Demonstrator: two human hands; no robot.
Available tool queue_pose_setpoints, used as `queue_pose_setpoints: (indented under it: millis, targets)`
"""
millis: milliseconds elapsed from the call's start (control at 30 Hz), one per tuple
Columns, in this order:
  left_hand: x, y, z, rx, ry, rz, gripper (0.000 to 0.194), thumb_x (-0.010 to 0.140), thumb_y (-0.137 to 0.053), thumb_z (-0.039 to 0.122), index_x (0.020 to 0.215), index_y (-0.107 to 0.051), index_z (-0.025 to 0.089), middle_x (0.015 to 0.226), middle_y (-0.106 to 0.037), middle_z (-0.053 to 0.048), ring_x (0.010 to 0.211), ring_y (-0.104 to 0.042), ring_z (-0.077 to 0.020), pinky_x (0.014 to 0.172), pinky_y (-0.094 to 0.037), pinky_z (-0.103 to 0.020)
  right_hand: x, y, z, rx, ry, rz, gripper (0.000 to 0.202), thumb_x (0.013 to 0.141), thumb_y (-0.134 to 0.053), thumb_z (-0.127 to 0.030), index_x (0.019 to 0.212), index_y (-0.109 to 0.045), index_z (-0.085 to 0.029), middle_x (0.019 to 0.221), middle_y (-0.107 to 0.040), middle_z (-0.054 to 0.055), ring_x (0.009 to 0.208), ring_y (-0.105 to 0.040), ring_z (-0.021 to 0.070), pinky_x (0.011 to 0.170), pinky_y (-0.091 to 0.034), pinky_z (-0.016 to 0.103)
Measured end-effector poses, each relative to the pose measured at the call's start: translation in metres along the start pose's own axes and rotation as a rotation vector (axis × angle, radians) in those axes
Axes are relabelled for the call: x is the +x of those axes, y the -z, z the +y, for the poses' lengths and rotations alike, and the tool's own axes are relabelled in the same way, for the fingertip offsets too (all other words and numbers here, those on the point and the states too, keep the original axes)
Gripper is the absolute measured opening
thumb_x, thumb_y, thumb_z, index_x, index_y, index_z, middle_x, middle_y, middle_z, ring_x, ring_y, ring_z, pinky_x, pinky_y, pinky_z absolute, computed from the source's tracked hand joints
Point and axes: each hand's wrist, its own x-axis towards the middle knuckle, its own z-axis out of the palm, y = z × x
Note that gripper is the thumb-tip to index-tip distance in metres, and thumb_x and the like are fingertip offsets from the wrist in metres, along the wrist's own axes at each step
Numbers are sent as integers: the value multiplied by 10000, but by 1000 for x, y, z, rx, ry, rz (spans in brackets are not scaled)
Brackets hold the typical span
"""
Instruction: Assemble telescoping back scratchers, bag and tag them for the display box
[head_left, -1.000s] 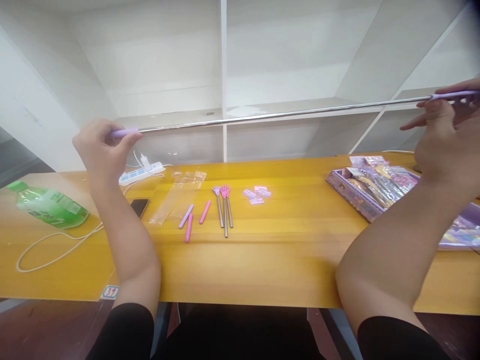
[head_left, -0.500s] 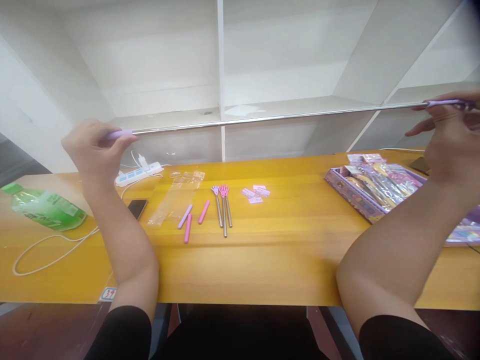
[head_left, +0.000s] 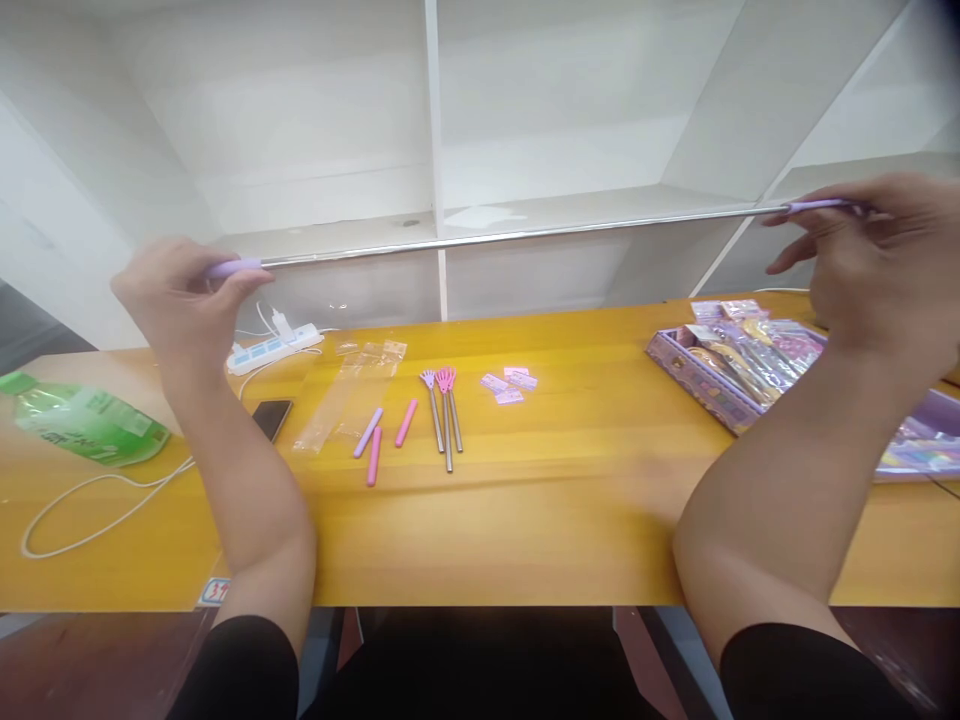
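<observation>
A telescopic back scratcher (head_left: 495, 238) is stretched out almost level above the table, its thin metal rod between my two hands. My left hand (head_left: 180, 290) is closed on its lilac handle. At the other end, my right hand (head_left: 862, 240) pinches the lilac head, which the fingers partly hide. Below lie several shorter metal rods with claw heads, among them a pink back scratcher head (head_left: 445, 379) and a lilac back scratcher head (head_left: 428, 379). Left of them are a lilac handle tube (head_left: 368, 433) and two pink handle tubes, one of them a pink tube (head_left: 374, 456).
Clear plastic sleeves (head_left: 352, 390) and small printed cards (head_left: 510, 384) lie on the yellow table (head_left: 495, 540). At right stands a purple display box (head_left: 694, 385) of packaged items. At left are a green bottle (head_left: 90, 420), a phone (head_left: 271, 418), a power strip (head_left: 274, 348) and a white cable (head_left: 97, 480).
My right hand has moved left with the head end, so the rod between my hands is shorter. My left hand has hardly moved and keeps its grip on the handle.
</observation>
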Motion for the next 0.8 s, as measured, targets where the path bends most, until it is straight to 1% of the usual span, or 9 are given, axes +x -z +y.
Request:
queue_pose_setpoints:
  millis: [100, 167, 200, 267, 300, 400, 467, 700, 800]
  targets:
    - [-6, -24, 29, -71, -49, 8, 417, 795, -937, 645, 699, -783, 270, 595, -588, 5, 618, -406, -164, 689, -328, -416, -3, -18, -37, 96, 134, -24, 201, 974, -703, -154, 977, -838, -303, 884, -813, 90, 677, -738, 172, 624, -498, 374]
    - [-16, -48, 57, -82, -79, -112, 394, 837, -927, 628, 722, -774, 284, 632, -622, 5, 641, -443, -176, 679, -342, -418, -12, -40, -71, 83, 210, -117, 168, 1020, -719, -206, 968, -835, -316, 844, -809, 47, 626, -673, 142, 693, -540, 356]
    - [-23, -59, 72, -54, -84, -95, 389, 876, -903, 626, 732, -772, 289, 633, -625, 3, 665, -466, -190, 684, -345, -423, -19, -52, -89, 76, 278, -150, 145, 1045, -726, -258, 971, -828, -329, 854, -814, 31, 659, -681, 145, 742, -561, 352]
    - [-38, -80, 98, -16, -88, -48, 390, 969, -834, 607, 761, -773, 284, 648, -632, 1, 694, -496, -202, 702, -367, -425, -36, -77, -118, 126, 424, -137, 150, 1084, -695, -328, 987, -808, -347, 966, -844, 20, 812, -744, 178, 811, -575, 362]
    - [-45, -88, 108, -23, -93, -69, 369, 994, -815, 600, 812, -792, 281, 668, -643, -3, 725, -518, -209, 709, -382, -420, -45, -87, -129, 146, 471, -176, 169, 1107, -657, -332, 1027, -804, -347, 1016, -852, 16, 886, -769, 197, 836, -577, 372]
    - [-60, -100, 123, -31, -110, -123, 398, 1022, -769, 628, 841, -796, 274, 687, -647, -10, 741, -516, -214, 700, -377, -402, -67, -103, -147, 149, 549, -215, 224, 1136, -593, -316, 1057, -802, -332, 1008, -857, 2, 916, -801, 224, 756, -547, 382]
    - [-64, -101, 124, -36, -106, -131, 417, 1020, -751, 655, 856, -796, 274, 697, -649, -11, 742, -507, -215, 703, -374, -395, -73, -101, -151, 118, 549, -202, 244, 1146, -579, -321, 1063, -808, -329, 982, -856, -1, 893, -803, 224, 709, -520, 383]
    - [-54, -90, 124, -76, -129, -151, 416, 1012, -750, 665, 853, -773, 281, 674, -613, -8, 745, -531, -222, 725, -407, -399, -68, -64, -164, 61, 578, -260, 267, 1166, -556, -403, 1095, -810, -365, 1008, -843, 6, 853, -761, 217, 684, -493, 386]
    - [-50, -84, 121, -72, -153, -176, 384, 1020, -748, 647, 885, -766, 287, 696, -625, -14, 766, -555, -234, 749, -429, -413, -69, -59, -169, 53, 581, -268, 277, 1171, -543, -411, 1101, -805, -355, 985, -835, 14, 824, -741, 213, 671, -475, 380]
